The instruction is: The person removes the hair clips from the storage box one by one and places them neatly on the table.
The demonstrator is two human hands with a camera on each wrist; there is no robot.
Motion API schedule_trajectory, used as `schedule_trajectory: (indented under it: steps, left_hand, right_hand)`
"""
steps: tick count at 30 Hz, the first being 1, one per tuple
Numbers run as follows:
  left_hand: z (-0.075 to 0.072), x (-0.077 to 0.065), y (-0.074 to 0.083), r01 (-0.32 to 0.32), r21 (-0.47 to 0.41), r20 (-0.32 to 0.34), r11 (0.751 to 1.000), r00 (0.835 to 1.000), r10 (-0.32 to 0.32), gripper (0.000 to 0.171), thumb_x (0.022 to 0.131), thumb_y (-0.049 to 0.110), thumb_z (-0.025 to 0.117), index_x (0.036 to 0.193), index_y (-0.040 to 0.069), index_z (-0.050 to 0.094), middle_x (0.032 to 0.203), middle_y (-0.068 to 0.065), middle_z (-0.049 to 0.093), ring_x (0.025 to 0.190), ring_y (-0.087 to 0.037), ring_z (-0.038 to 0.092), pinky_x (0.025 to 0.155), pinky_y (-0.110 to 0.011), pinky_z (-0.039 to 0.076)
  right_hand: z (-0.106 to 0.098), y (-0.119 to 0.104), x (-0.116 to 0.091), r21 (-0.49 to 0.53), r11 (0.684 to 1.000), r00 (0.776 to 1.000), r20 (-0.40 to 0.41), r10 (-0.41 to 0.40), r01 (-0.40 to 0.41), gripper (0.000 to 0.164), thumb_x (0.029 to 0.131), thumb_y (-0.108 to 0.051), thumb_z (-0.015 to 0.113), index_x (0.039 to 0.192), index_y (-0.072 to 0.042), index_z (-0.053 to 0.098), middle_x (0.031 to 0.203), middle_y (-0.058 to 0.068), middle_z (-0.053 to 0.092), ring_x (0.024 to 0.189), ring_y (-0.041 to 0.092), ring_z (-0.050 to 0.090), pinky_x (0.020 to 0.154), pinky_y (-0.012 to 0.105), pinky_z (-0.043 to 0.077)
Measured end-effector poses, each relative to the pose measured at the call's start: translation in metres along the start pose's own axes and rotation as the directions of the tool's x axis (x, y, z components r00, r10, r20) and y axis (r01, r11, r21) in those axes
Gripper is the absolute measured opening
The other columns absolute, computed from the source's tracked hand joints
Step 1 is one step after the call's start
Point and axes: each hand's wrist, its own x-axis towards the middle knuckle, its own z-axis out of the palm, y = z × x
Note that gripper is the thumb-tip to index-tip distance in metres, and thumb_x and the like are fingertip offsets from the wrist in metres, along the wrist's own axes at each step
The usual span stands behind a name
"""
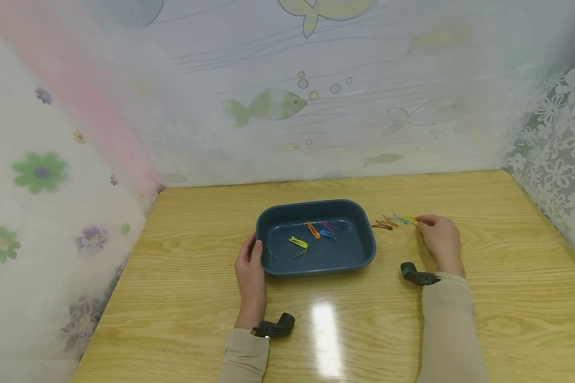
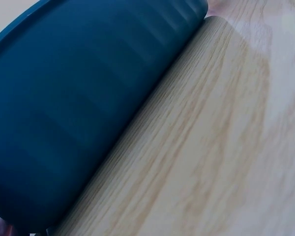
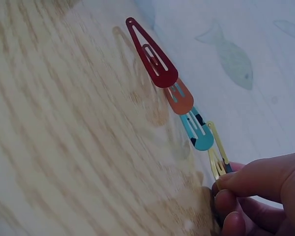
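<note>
My left hand [image 1: 251,268] grips the left end of a dark blue tray [image 1: 316,269], thumb at the rim and fingers along the outside wall. Beyond the tray's right end, my right hand [image 1: 441,239] pinches a yellow snap hair clip [image 3: 215,164] between thumb and fingers. From it a row of overlapping hair clips stretches away in the right wrist view: a turquoise one [image 3: 204,143], an orange one [image 3: 182,106] and a dark red one [image 3: 164,79] at the far end. Faint reflections of them show on the tabletop. Fingers partly hide the yellow clip.
Several hair clips lie loose in the tray, among them an orange clip [image 1: 313,230], a blue clip [image 1: 328,234], a purple clip [image 1: 329,226] and a yellow clip [image 1: 298,243]. The wood-grain table [image 1: 196,223] meets patterned curtains [image 1: 249,154] at the back and sides.
</note>
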Motion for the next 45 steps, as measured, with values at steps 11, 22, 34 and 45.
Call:
schedule_trajectory:
  steps: [11,22,34,45]
  left_hand:
    - [0.001,0.001,-0.004,-0.019,0.018,-0.017,1.000,1.000,0.019,0.036,0.090,0.035,0.051,0.121,0.017,0.054,0.120,0.004,0.053,0.111,-0.009,0.046,0.094,-0.028,0.037]
    - [0.000,0.001,-0.004,-0.020,0.016,-0.013,1.000,1.000,0.020,0.035,0.090,0.035,0.051,0.121,0.018,0.054,0.119,0.005,0.053,0.110,-0.008,0.046,0.094,-0.027,0.036]
    - [0.002,-0.007,0.015,0.003,0.006,0.001,1.000,1.000,-0.003,0.034,0.092,0.024,0.049,0.123,0.010,0.052,0.121,-0.001,0.052,0.112,-0.011,0.046,0.095,-0.030,0.036]
    - [0.000,-0.001,0.001,-0.009,0.024,-0.005,1.000,1.000,0.009,0.037,0.090,0.034,0.051,0.122,0.015,0.053,0.121,0.002,0.052,0.112,-0.011,0.045,0.095,-0.030,0.036]
  right_hand:
    - [0.001,-0.002,0.001,-0.013,1.000,1.000,-0.002,0.001,-0.001,0.034,0.091,-0.015,0.042,0.117,0.001,0.056,0.117,0.023,0.052,0.108,0.037,0.044,0.086,0.048,0.035]
    - [0.000,-0.002,0.002,-0.037,0.999,0.999,0.011,-0.033,0.033,0.034,0.089,-0.013,0.042,0.115,0.001,0.057,0.118,0.024,0.052,0.114,0.042,0.039,0.091,0.052,0.031]
    - [0.000,0.000,0.004,0.149,0.987,0.997,-0.046,0.066,-0.059,0.038,0.092,-0.025,0.039,0.123,-0.009,0.054,0.103,0.012,0.055,0.067,0.011,0.054,0.056,0.021,0.042]
    - [-0.001,-0.004,0.003,0.196,0.980,0.999,-0.025,0.047,-0.042,0.041,0.093,-0.034,0.040,0.122,-0.009,0.054,0.095,0.013,0.056,0.060,0.015,0.053,0.050,0.024,0.043]
